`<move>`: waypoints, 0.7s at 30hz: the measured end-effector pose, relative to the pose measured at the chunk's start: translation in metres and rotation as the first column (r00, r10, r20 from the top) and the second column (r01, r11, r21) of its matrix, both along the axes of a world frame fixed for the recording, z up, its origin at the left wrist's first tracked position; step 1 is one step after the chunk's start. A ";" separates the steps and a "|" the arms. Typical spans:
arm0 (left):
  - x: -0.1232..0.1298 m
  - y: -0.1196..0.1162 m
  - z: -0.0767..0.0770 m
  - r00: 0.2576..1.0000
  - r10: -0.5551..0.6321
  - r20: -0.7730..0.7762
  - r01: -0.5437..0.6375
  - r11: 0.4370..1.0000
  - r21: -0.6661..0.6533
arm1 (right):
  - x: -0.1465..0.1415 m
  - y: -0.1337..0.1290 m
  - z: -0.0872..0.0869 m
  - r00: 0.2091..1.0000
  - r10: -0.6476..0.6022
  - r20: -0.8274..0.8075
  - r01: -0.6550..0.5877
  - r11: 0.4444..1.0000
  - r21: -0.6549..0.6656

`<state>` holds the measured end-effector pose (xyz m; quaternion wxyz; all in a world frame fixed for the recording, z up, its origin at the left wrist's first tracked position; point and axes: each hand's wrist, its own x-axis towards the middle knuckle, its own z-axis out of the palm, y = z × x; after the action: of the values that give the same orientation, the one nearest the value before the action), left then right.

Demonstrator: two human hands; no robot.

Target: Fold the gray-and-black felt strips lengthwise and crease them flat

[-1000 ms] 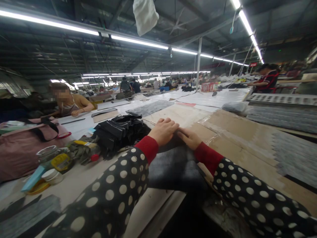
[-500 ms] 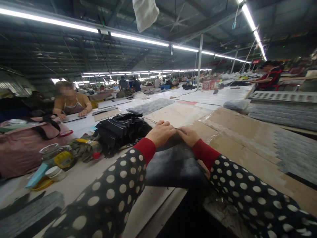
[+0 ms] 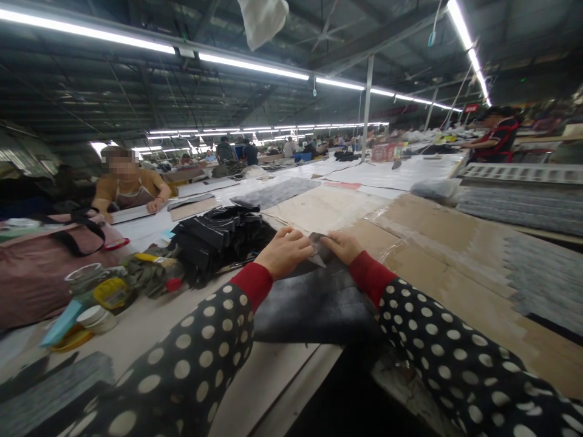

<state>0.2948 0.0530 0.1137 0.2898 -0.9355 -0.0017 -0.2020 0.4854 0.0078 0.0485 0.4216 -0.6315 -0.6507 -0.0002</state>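
A black sheet of leather-like material (image 3: 314, 309) lies across the table's near edge in front of me. My left hand (image 3: 288, 251) is closed on the far edge of this sheet, its fingers bent. My right hand (image 3: 341, 245) pinches the same far edge a little to the right, thumb and fingers together. Between the hands a small greyish flap (image 3: 317, 243) of the material stands up. Just left of my left hand sits a heap of black cut pieces (image 3: 218, 237).
On the left are a pink bag (image 3: 50, 267), a glass jar (image 3: 85, 279), a yellow tape measure (image 3: 112, 292) and a white-lidded jar (image 3: 96, 318). Brown cardboard (image 3: 437, 243) covers the right side. Grey sheets (image 3: 519, 209) are stacked at right. A co-worker (image 3: 130, 182) sits far left.
My hands have moved slightly apart, the left one shifting left. A greyish flap of the black sheet now shows between them. The co-worker at left has shifted their arms.
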 end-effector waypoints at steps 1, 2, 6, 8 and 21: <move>-0.004 0.002 -0.001 1.000 -0.004 0.001 0.004 1.000 0.007 | 0.004 0.002 -0.002 1.000 -0.022 0.001 0.022 1.000 -0.015; -0.010 0.005 -0.002 1.000 -0.002 0.004 0.002 1.000 0.013 | 0.010 0.002 -0.004 0.998 -0.069 0.000 0.069 0.997 -0.032; -0.053 0.023 -0.005 0.992 0.106 0.073 -0.108 0.994 0.019 | 0.056 -0.011 -0.017 0.946 -0.323 -0.010 0.321 0.943 -0.090; -0.078 0.031 -0.009 0.984 0.158 0.076 -0.159 0.987 0.002 | 0.079 -0.019 -0.026 0.931 -0.364 -0.010 0.361 0.926 -0.112; -0.093 0.036 -0.020 0.954 0.282 0.098 -0.272 0.957 -0.101 | 0.114 0.000 -0.051 0.965 -0.132 -0.226 0.136 0.991 0.001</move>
<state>0.2019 0.0889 0.0935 0.2738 -0.9249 -0.1580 -0.2111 0.5995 0.0079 -0.0028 0.4968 -0.6665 -0.5545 0.0378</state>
